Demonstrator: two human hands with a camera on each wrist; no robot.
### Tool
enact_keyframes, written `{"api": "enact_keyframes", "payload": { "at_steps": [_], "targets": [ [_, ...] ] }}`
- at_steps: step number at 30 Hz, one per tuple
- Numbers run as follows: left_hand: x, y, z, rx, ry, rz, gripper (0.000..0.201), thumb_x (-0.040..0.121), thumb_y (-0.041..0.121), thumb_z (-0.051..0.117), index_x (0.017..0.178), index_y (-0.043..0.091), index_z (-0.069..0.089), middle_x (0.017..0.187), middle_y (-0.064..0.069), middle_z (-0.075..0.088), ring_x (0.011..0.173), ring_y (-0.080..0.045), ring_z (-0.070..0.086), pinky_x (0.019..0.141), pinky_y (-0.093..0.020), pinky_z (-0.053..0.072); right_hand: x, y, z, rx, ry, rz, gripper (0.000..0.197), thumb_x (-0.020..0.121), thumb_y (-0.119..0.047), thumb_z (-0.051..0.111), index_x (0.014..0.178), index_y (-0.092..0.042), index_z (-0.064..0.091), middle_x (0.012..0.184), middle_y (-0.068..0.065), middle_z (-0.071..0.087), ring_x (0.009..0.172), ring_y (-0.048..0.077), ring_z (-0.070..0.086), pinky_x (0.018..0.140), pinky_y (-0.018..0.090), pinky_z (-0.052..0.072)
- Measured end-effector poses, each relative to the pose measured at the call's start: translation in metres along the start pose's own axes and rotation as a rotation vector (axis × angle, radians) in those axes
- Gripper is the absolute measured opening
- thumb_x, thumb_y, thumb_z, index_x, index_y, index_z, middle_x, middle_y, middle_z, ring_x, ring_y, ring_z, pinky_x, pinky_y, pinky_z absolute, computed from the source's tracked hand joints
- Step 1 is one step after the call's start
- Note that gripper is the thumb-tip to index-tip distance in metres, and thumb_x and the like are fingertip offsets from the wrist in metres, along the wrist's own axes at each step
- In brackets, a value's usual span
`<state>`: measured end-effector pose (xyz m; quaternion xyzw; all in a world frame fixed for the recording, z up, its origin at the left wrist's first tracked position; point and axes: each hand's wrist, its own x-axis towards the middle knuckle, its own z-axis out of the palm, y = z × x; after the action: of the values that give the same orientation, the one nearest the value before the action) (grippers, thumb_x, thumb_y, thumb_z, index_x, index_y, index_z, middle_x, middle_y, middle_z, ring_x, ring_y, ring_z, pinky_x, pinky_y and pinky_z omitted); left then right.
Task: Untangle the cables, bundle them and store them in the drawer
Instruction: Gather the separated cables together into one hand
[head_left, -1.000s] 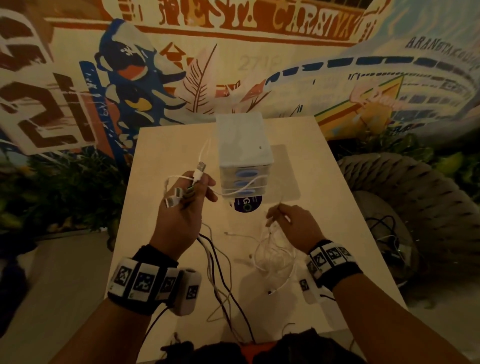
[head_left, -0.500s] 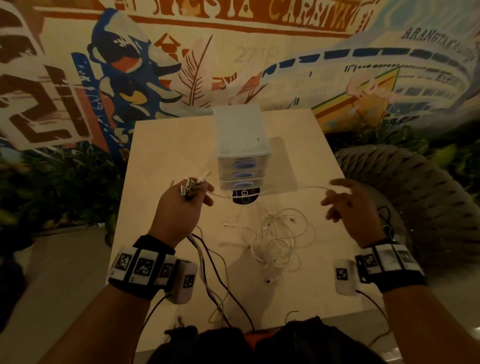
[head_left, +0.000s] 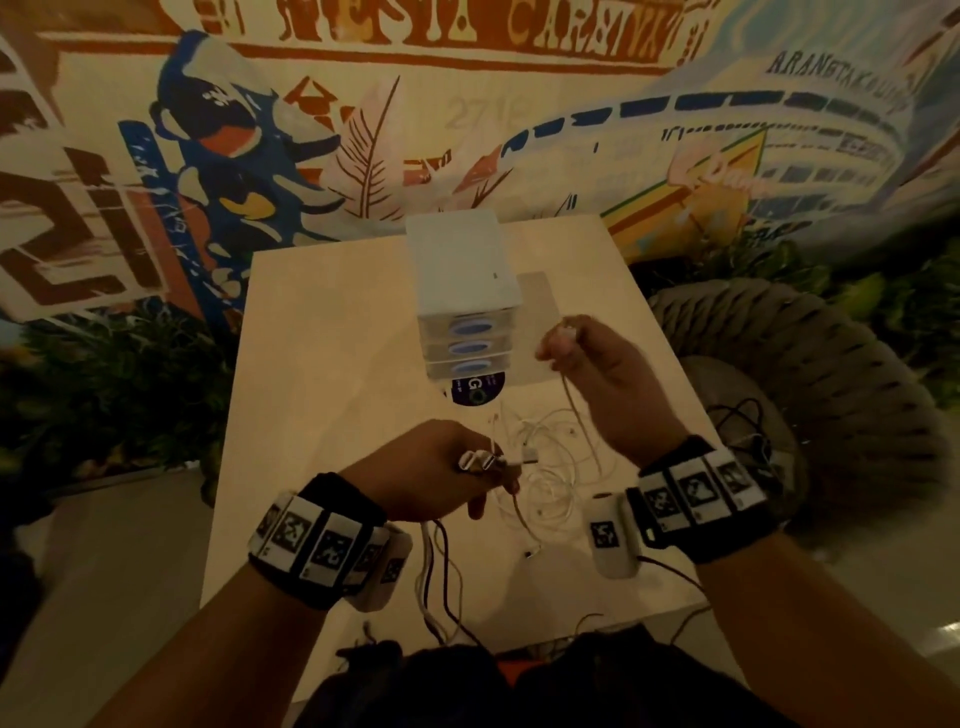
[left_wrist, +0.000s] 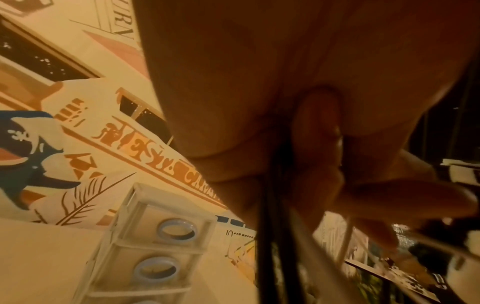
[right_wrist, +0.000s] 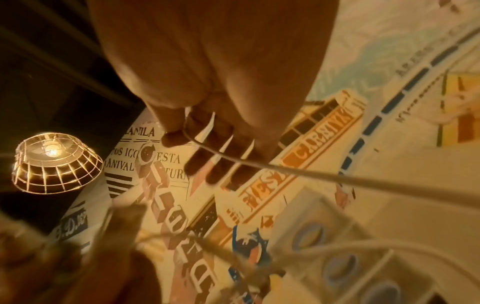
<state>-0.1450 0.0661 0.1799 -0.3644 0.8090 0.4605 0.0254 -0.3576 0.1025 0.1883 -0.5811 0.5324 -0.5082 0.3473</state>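
Fingers of your left hand curl round cable plugs, dark cables trailing toward 6 o'clock. Your right hand pinches white cable, raised at 1 o'clock of left. White cable tangle lies on pale table between hands. Closed drawer unit at 12 o'clock. Mural wall behind, wicker chair at 3 o'clock.

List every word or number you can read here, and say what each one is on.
"ARAN...", rest blurred: painted building on the mural.
"CAR...", ornate, rest unclear: the mural's orange banner.
"27", further digits too faint: mural, behind the drawer unit.
"ANILA" and "ESTA": mural, right wrist view.
"G": dark sticker under the drawer unit; its small print is unreadable.
Wristband markers: coded patterns, no words.
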Motion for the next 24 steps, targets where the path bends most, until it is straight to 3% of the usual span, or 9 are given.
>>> {"api": "enact_keyframes", "payload": {
  "at_steps": [2,5,6,8,10,13,16,20,24],
  "targets": [
    [-0.003,0.004,-0.001,-0.018,0.016,0.042,0.022,0.1,0.041,0.058,0.09,0.04,0.077,0.072,0.01,0.074,0.077,-0.009,0.069,0.08,-0.038,0.056,-0.006,0.003,0.019,0.158,-0.103,0.116,0.027,0.109,-0.03,0.036,0.094,-0.021,0.056,0.106,0.017,0.071,0.102,0.025,0.069,0.09,0.035,0.055],
    [-0.009,0.003,-0.005,-0.027,0.092,0.055,0.033,0.099,0.041,0.059,0.069,0.05,0.07,0.078,0.007,0.076,0.086,-0.009,0.07,0.084,-0.03,0.054,-0.019,0.013,0.038,0.155,-0.203,0.237,0.025,0.108,-0.038,0.033,0.098,-0.031,0.055,0.101,0.014,0.074,0.09,0.028,0.073,0.084,0.04,0.059],
    [-0.011,0.001,-0.006,-0.033,0.116,0.058,0.035,0.099,0.037,0.061,0.066,0.048,0.068,0.075,0.006,0.076,0.082,-0.007,0.07,0.079,-0.025,0.053,-0.022,0.015,0.042,0.134,-0.214,0.25,0.025,0.108,-0.041,0.034,0.096,-0.036,0.056,0.096,0.013,0.073,0.083,0.028,0.073,0.08,0.044,0.06],
    [-0.014,-0.003,-0.009,-0.044,0.145,0.087,0.039,0.098,0.028,0.064,0.062,0.043,0.066,0.068,0.006,0.072,0.067,-0.003,0.065,0.066,-0.017,0.047,-0.027,0.02,0.049,0.162,-0.225,0.287,0.027,0.108,-0.04,0.035,0.095,-0.027,0.054,0.085,0.016,0.068,0.07,0.033,0.07,0.076,0.053,0.059],
    [-0.015,-0.004,-0.011,-0.044,0.13,0.093,0.034,0.098,0.029,0.063,0.066,0.036,0.071,0.063,0.005,0.07,0.056,-0.003,0.059,0.061,-0.016,0.044,-0.028,0.02,0.053,0.23,-0.243,0.361,0.031,0.108,-0.037,0.036,0.1,-0.011,0.051,0.087,0.021,0.064,0.072,0.034,0.069,0.076,0.056,0.059],
    [-0.016,0.0,-0.008,-0.002,0.032,0.067,0.03,0.099,0.038,0.06,0.082,0.021,0.078,0.063,0.011,0.069,0.054,-0.002,0.059,0.061,-0.013,0.045,-0.023,0.014,0.053,0.331,-0.259,0.463,0.042,0.108,-0.035,0.037,0.121,0.002,0.05,0.102,0.021,0.066,0.086,0.023,0.069,0.073,0.034,0.059],
    [-0.014,0.004,-0.002,-0.012,-0.031,0.076,0.024,0.1,0.041,0.057,0.089,0.028,0.075,0.086,0.026,0.069,0.058,-0.003,0.064,0.069,-0.017,0.051,-0.02,0.011,0.049,0.437,-0.298,0.452,0.036,0.106,-0.031,0.042,0.105,0.003,0.055,0.09,0.005,0.07,0.083,0.02,0.066,0.072,0.031,0.054],
    [-0.01,-0.008,-0.004,0.013,0.011,-0.011,0.037,0.101,0.049,0.051,0.099,0.025,0.079,0.063,0.004,0.068,0.048,0.001,0.054,0.057,-0.013,0.04,-0.015,0.014,0.047,0.572,-0.162,0.408,0.031,0.096,-0.031,0.053,0.094,-0.003,0.066,0.081,0.007,0.064,0.072,0.02,0.058,0.069,0.03,0.05],
    [-0.014,-0.021,-0.012,-0.157,0.16,-0.06,0.039,0.104,0.049,0.042,0.105,0.029,0.077,0.066,-0.004,0.072,0.05,-0.018,0.057,0.055,-0.025,0.048,-0.014,0.024,0.038,0.502,0.017,0.403,0.033,0.092,-0.036,0.059,0.093,-0.006,0.074,0.064,0.0,0.051,0.056,0.016,0.042,0.056,0.028,0.038]
  ]
}}
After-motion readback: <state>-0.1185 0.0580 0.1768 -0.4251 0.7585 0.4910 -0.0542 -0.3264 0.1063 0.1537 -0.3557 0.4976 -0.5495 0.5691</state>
